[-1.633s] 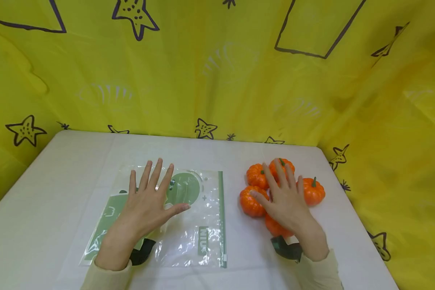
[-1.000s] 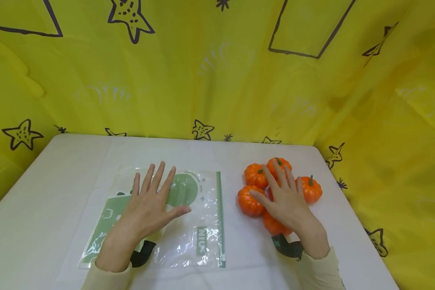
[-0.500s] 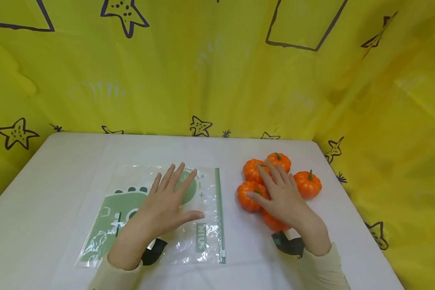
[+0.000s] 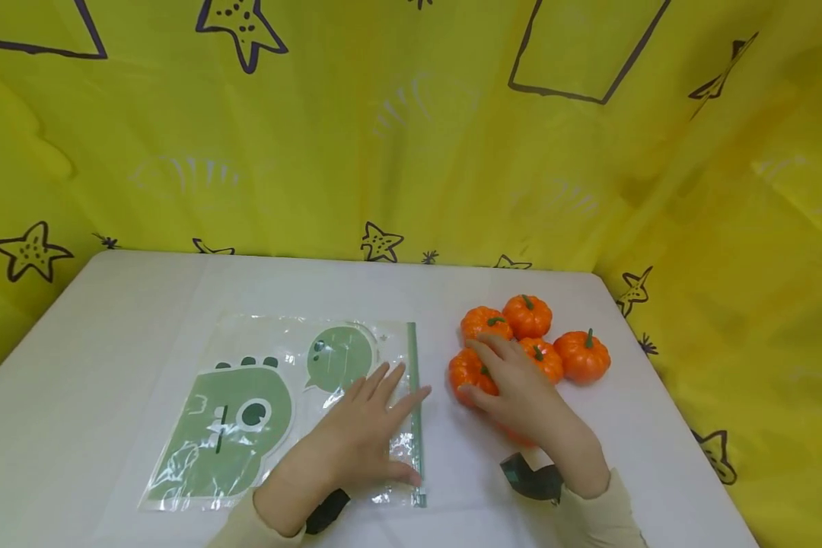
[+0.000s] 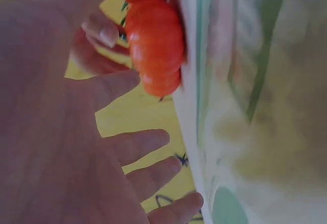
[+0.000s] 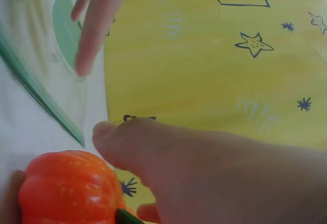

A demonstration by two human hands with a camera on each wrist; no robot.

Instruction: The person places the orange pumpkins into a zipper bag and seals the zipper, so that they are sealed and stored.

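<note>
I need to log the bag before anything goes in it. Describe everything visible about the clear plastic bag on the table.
The clear plastic bag lies flat on the white table, glossy and slightly wrinkled. It carries a green dinosaur head print, a smaller green round bubble shape above it, and a small green label near its right edge. A green zip strip runs along that right edge, facing the pumpkins. Whether the strip is sealed cannot be told. The left hand rests flat on its right part, fingers straight and reaching the strip.
</note>
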